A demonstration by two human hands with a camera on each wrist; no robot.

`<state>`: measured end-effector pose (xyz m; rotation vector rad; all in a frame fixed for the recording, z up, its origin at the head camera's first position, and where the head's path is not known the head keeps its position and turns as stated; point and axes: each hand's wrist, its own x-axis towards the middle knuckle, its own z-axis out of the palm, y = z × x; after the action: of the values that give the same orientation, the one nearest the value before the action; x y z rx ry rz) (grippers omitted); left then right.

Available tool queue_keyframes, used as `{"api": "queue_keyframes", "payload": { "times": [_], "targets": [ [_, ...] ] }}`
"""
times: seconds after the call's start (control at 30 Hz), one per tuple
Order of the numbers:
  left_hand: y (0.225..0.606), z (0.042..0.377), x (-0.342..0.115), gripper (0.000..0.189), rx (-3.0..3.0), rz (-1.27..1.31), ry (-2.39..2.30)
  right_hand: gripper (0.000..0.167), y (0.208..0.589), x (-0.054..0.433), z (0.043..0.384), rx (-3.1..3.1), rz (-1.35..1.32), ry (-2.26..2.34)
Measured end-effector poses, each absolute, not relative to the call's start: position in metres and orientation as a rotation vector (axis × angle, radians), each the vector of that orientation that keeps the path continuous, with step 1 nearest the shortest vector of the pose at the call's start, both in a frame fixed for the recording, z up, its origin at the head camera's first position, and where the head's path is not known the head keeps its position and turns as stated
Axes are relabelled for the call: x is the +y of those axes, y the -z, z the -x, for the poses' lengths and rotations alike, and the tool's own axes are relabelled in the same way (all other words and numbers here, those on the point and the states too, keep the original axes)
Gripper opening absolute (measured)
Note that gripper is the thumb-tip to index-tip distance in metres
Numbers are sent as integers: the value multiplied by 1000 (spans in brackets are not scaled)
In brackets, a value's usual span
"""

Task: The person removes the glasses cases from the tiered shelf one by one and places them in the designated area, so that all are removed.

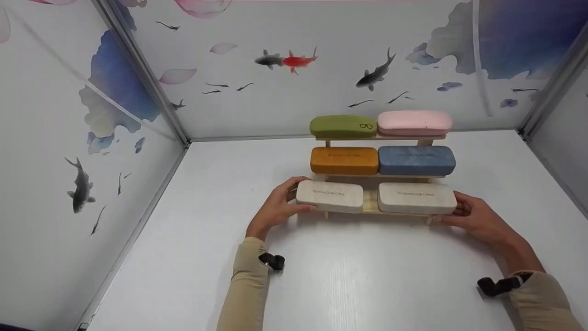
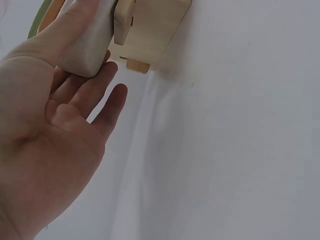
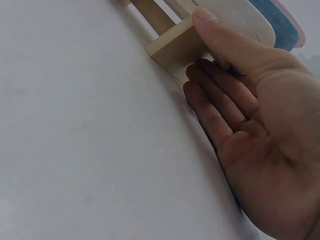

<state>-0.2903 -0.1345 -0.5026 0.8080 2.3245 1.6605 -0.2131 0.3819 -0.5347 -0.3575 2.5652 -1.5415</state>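
Note:
My left hand (image 1: 280, 204) holds the left end of a white glasses case (image 1: 330, 195), its thumb along the front and fingers behind. This case sits at the left of the bottom shelf of a wooden display rack (image 1: 370, 202), jutting past its end. A second white glasses case (image 1: 417, 198) lies on the right of that shelf, with a gap between the two. At the rack's lower right corner is my right hand (image 3: 270, 110). Its thumb lies on the shelf's front edge just under the case, and its fingers bend by the side panel (image 3: 182, 47).
The middle shelf bears an orange glasses case (image 1: 344, 161) and a blue one (image 1: 416, 160). On the top shelf lie a green case (image 1: 343, 127) and a pink case (image 1: 415, 122). The rack stands on a white table (image 1: 358, 276), before a printed back wall (image 1: 321, 101).

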Motion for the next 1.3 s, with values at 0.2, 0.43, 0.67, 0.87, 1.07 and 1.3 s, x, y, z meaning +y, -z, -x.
{"api": "queue_keyframes", "payload": {
  "times": [0.2,0.43,0.67,0.87,1.07,1.3],
  "targets": [
    [501,293,-152,73,2293,-795,-1692,84,534,381,213,2556,376,1549],
    [506,295,-176,74,2300,-696,-1744,83,535,383,213,2560,376,1548],
    [507,296,-199,75,2330,-655,-1757,84,533,382,213,2568,343,1523],
    [508,295,-214,75,2356,-588,-1806,85,531,379,212,2556,307,1523],
    [512,298,-213,74,2367,-536,-1872,86,531,379,211,2539,301,1534],
    [515,303,-205,71,2516,-434,-1866,88,532,380,210,2594,296,1490]
  ]
}}
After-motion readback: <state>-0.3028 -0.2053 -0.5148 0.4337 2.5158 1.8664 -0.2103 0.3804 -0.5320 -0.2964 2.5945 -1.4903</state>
